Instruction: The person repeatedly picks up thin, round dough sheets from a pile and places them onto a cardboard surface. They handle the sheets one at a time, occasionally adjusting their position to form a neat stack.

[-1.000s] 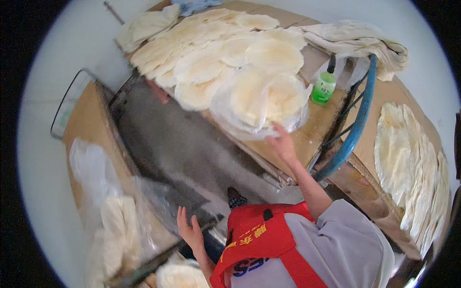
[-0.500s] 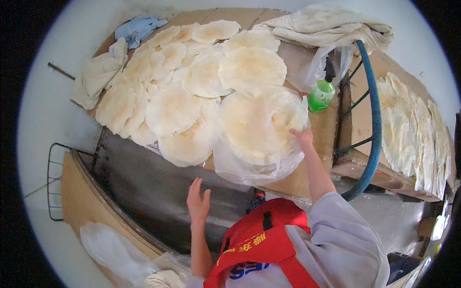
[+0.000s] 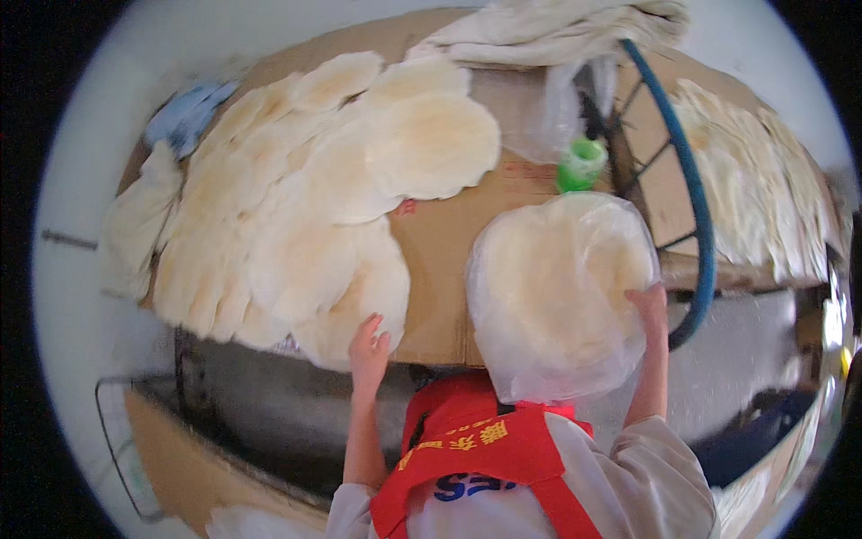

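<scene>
A clear plastic bag [image 3: 530, 382] with round pale flatbreads [image 3: 557, 278] inside rests at the front right of the cardboard-covered bed platform. My right hand [image 3: 650, 302] grips the bag at its right side, thumb over the plastic; its other fingers are mostly hidden. Left of the bag, many thin flatbreads [image 3: 314, 216] lie spread in overlapping layers. My left hand [image 3: 369, 352] is open, fingers apart and holding nothing, at the near edge of the closest flatbread [image 3: 368, 283]. Whether it touches the bread I cannot tell.
Behind the bag stands a green bottle [image 3: 582, 164]. A blue curved metal rail [image 3: 687, 171] rises at the right, with more flatbreads [image 3: 750, 171] on cardboard beyond it. Cream cloth [image 3: 557, 31] is bunched at the back, and blue cloth [image 3: 187, 117] lies far left.
The bagged flatbreads have moved right and nearer, away from the spread ones, with my right hand on them. Bare cardboard now shows between. My left hand has come to the flatbreads' near edge.
</scene>
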Available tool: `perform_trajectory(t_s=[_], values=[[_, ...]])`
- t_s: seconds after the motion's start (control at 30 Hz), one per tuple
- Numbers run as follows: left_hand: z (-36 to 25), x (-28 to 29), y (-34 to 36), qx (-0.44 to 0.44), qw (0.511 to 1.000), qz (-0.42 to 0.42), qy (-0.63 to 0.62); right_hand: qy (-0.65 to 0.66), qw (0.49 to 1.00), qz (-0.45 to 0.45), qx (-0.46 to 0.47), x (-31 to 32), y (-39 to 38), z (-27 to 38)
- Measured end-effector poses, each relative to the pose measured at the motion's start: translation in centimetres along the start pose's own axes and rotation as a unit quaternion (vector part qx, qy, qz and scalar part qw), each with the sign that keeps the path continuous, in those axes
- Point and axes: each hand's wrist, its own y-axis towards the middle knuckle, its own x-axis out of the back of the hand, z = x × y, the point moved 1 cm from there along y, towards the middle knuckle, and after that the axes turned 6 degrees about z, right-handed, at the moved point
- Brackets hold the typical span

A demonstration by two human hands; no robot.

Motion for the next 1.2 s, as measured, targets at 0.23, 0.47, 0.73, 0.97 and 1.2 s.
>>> perform_trajectory(t_s=[0.23, 0.47, 0.73, 0.97, 1.2], values=[[1.9, 3.9, 4.5, -0.010, 0.993, 0.112, -0.034, -0.212, 0.952, -0.211, -0.065, -1.4, 0.2, -5.7], [3.8, 6.4, 5.5, -0.021, 0.994, 0.111, -0.007, -0.369, 0.901, -0.228, -0.030, -3.7, -4.4, 8.8], [3.3, 5.5, 5.6, -0.025, 0.991, 0.120, 0.059, 0.037, 0.948, -0.211, 0.236, -11.0, 14.3, 10.0], [2.5, 5.2, 5.7, 0.053, 0.994, 0.080, 0.060, 0.100, 0.948, -0.142, 0.266, -12.6, 19.6, 10.8], [0.6, 4.7, 7.1, 0.091, 0.973, 0.132, 0.163, 0.129, 0.931, -0.190, 0.283, -11.9, 25.1, 13.5]])
